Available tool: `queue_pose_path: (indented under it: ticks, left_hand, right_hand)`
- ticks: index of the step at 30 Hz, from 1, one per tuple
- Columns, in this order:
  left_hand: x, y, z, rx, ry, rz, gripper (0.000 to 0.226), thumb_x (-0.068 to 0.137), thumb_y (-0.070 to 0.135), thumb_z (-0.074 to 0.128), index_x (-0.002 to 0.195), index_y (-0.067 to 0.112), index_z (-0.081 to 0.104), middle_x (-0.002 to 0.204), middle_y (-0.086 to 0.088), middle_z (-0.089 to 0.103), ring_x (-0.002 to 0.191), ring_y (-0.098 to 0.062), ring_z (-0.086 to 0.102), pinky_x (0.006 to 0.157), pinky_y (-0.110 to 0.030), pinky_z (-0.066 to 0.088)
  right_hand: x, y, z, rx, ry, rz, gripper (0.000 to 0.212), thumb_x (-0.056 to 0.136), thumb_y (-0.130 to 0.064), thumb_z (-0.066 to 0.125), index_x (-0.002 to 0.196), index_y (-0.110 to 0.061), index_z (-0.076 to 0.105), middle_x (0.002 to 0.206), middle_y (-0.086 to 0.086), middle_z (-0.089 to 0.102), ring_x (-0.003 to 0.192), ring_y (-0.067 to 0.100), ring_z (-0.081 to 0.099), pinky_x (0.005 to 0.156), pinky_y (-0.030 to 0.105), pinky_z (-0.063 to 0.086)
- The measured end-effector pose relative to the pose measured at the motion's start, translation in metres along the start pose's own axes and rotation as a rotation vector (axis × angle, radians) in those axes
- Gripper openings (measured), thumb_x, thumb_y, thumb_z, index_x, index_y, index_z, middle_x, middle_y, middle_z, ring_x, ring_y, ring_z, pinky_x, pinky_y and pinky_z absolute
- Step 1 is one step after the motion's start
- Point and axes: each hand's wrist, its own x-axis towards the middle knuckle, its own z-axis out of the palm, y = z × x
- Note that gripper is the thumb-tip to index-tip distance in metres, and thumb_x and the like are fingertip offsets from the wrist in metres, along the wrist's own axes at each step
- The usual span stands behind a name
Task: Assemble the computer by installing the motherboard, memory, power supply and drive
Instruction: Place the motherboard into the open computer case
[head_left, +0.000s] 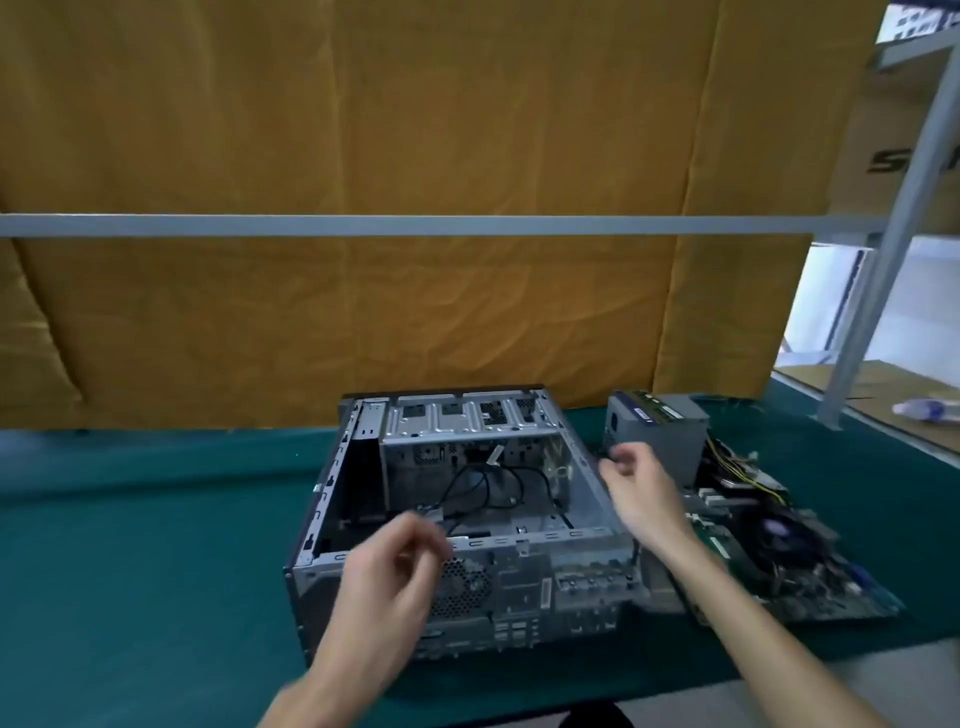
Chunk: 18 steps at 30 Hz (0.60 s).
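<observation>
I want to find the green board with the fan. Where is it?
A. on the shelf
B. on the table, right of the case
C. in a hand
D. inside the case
B: the motherboard lies flat on the table to the right of the open case, which holds only loose cables.

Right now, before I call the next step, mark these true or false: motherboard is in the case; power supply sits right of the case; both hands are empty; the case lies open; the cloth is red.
1. The motherboard is in the computer case. False: it lies on the table, right of the case.
2. The power supply stands right of the case. True.
3. The left hand and right hand hold nothing. True, as far as the blur shows.
4. The case lies open. True.
5. The table cloth is red. False: green.
</observation>
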Motion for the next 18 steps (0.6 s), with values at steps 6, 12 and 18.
queue_pose_path:
  ticks: [6, 12, 18]
  left_hand:
    - [0.131, -0.018, 0.062, 0.129, -0.410, -0.352, 0.018, 0.098, 0.016, 0.051, 0.086, 0.013, 0.064, 0.084, -0.005, 0.069, 0.073, -0.025, 0.061, 0.060, -0.030, 0.050]
    - [0.193, -0.062, 0.125, 0.320, -0.738, -0.498, 0.022, 0.093, 0.015, 0.053, 0.072, 0.010, 0.047, 0.071, -0.006, 0.048, 0.062, -0.019, 0.042, 0.055, -0.029, 0.033]
    - [0.205, -0.076, 0.155, 0.108, -0.775, -0.687, 0.016, 0.101, 0.016, 0.049, 0.086, 0.008, 0.049, 0.069, -0.005, 0.049, 0.053, -0.014, 0.048, 0.053, -0.025, 0.039]
  right_hand:
    - [0.084, -0.020, 0.045, -0.239, -0.412, 0.182, 0.060, 0.109, -0.048, 0.032, 0.155, -0.009, 0.032, 0.136, 0.012, 0.059, 0.118, 0.023, 0.060, 0.090, 0.036, 0.047]
    - [0.097, 0.004, 0.059, -0.157, -0.352, 0.171, 0.065, 0.108, -0.053, 0.033, 0.160, -0.013, 0.030, 0.156, 0.006, 0.044, 0.136, 0.025, 0.046, 0.092, 0.031, 0.033]
    - [0.097, 0.007, 0.060, -0.125, -0.344, 0.151, 0.061, 0.107, -0.054, 0.034, 0.153, -0.015, 0.041, 0.126, 0.001, 0.058, 0.098, 0.010, 0.055, 0.085, 0.035, 0.042]
